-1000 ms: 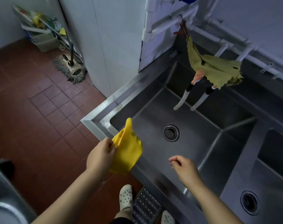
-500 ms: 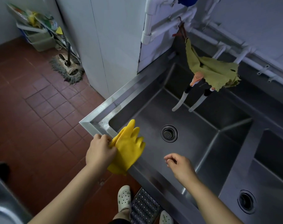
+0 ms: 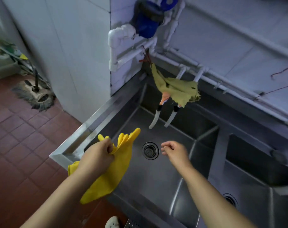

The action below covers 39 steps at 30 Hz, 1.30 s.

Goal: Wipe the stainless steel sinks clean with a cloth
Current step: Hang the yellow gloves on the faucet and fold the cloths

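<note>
My left hand (image 3: 97,157) grips a yellow rubber glove (image 3: 117,163) over the near left corner of the left stainless steel sink (image 3: 156,178). The glove's fingers point up and away toward the drain (image 3: 150,150), and its cuff hangs down past my forearm. My right hand (image 3: 174,151) hovers over the basin just right of the drain, fingers loosely curled, holding nothing. An olive-green cloth (image 3: 177,91) hangs over the taps (image 3: 163,112) at the back of the sink.
A second sink (image 3: 248,199) with its own drain lies to the right, a third basin further back right. White pipes (image 3: 176,58) and a blue fitting run along the tiled wall. A mop head (image 3: 35,94) and clutter sit on the red tile floor to the left.
My left hand has lifted the glove from the sink's front rim and swung it over the basin. My right hand moved slightly up toward the drain. The camera view tilted upward.
</note>
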Each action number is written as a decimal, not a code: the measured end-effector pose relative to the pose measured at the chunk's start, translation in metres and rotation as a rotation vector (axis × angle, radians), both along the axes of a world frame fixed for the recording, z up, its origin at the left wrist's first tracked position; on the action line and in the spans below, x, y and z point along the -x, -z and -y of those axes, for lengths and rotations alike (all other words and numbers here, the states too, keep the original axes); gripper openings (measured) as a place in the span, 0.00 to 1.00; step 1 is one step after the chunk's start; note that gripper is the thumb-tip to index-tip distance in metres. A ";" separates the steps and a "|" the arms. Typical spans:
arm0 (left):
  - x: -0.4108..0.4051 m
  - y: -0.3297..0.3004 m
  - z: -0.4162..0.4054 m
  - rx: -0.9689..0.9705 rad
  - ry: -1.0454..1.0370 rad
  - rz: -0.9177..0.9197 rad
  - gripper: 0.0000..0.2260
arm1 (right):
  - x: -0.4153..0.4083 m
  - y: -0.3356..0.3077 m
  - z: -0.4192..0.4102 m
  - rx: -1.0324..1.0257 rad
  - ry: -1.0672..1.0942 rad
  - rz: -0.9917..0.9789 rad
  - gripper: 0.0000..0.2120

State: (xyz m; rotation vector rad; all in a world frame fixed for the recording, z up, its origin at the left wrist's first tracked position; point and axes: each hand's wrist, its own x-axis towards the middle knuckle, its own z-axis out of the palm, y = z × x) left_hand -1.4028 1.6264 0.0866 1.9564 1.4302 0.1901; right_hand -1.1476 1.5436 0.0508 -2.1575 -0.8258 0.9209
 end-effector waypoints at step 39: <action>-0.212 -0.098 0.171 -0.114 0.307 0.432 0.16 | -0.123 -0.162 0.297 -0.670 0.924 0.380 0.09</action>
